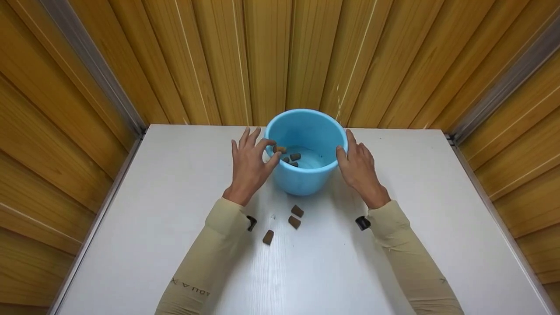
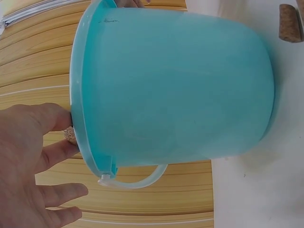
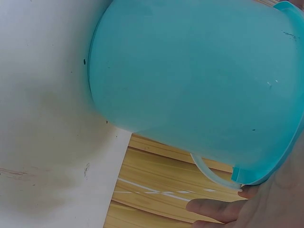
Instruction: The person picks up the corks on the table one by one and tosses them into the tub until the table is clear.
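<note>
A light blue bucket (image 1: 302, 181) stands upright on the white table. At the left of its rim, my left hand (image 1: 249, 164) pinches a cork (image 2: 70, 135) between thumb and forefinger, its other fingers spread. My right hand (image 1: 361, 168) holds the rim on the right, thumb over the edge and fingers along the outside. Several brown corks, one of them this cork (image 1: 295, 156), lie on the bucket's bottom. On the table in front are three more: a cork (image 1: 297, 211), a second cork (image 1: 294, 222) close beside it, and a third cork (image 1: 268, 237) nearer me.
The bucket's pale handle (image 2: 142, 184) hangs down at its far side. Wood-patterned panels (image 1: 267, 57) rise behind the white table (image 1: 183, 183) and at both sides. Small dark specks dot the tabletop.
</note>
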`<state>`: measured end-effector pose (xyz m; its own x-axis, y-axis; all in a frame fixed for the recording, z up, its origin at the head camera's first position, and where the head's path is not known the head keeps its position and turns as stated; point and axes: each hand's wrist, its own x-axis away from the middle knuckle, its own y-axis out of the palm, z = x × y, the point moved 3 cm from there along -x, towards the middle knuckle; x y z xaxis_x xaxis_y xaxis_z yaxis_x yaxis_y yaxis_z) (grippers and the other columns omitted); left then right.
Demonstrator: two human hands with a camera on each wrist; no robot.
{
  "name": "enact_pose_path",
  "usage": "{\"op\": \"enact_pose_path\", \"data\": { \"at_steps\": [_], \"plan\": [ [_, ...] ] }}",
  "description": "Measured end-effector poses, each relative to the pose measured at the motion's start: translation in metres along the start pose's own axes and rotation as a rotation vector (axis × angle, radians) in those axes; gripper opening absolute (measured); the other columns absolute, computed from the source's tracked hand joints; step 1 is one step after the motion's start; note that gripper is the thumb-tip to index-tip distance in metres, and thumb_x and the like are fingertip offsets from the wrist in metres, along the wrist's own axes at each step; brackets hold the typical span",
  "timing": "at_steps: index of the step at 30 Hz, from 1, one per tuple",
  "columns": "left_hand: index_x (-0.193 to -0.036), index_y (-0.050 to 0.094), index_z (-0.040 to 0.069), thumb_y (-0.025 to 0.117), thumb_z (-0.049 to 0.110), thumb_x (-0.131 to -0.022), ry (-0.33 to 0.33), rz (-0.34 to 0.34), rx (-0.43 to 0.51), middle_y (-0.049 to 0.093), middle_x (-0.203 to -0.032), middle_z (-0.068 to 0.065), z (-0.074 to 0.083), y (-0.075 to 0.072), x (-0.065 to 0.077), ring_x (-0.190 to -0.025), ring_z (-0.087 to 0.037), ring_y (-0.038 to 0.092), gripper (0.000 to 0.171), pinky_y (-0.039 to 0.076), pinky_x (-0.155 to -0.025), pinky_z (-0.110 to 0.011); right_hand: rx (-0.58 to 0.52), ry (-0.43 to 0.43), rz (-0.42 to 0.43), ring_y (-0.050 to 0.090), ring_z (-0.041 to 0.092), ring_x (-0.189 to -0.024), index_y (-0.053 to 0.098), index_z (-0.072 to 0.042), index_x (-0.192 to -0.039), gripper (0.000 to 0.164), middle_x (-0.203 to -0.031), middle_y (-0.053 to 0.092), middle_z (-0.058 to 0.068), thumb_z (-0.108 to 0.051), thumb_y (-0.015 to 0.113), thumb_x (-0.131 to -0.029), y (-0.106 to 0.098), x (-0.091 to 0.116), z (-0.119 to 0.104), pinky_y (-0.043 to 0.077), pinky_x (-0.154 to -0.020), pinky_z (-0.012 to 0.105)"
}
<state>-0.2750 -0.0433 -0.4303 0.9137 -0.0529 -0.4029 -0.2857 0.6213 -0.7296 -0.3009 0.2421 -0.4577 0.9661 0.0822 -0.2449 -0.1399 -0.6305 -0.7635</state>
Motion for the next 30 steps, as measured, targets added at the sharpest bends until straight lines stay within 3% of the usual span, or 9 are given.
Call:
{"op": "enact_pose_path", "data": {
  "at_steps": [5, 15, 30],
  "plan": [
    [-0.129, 0.076, 0.014, 0.078, 0.034, -0.095, 0.011, 0.011, -0.013, 0.051, -0.159, -0.018, 0.0, 0.0, 0.0, -0.155, -0.043, 0.031, 0.039, 0.015, -0.12, -0.074, -0.005, -0.015, 0.019, 0.051, 0.047, -0.121, 0.022, 0.003, -0.166, 0.071, -0.131, 0.064, 0.03, -0.036, 0.037, -0.109, 0.0, 0.0, -0.001, 0.032, -0.11, 0.065],
    [-0.13, 0.076, 0.013, 0.077, 0.034, -0.097, 0.013, 0.023, 0.001, 0.051, -0.159, -0.017, 0.0, -0.002, 0.006, -0.156, -0.042, 0.031, 0.039, 0.015, -0.12, -0.073, 0.0, -0.009, 0.01, 0.051, 0.046, -0.122, 0.02, 0.003, -0.167, 0.072, -0.136, 0.063, 0.028, -0.037, 0.036, -0.11, 0.0, 0.001, -0.001, 0.03, -0.11, 0.067],
    [-0.138, 0.07, 0.01, 0.079, 0.029, -0.095, -0.002, 0.105, 0.047, 0.052, -0.158, -0.018, -0.004, -0.007, 0.03, -0.154, -0.042, 0.035, 0.047, 0.017, -0.119, -0.074, 0.003, -0.003, 0.0, 0.05, 0.046, -0.124, 0.019, 0.002, -0.167, 0.072, -0.137, 0.062, 0.028, -0.039, 0.034, -0.11, -0.001, 0.002, -0.001, 0.027, -0.114, 0.066]
  ]
}}
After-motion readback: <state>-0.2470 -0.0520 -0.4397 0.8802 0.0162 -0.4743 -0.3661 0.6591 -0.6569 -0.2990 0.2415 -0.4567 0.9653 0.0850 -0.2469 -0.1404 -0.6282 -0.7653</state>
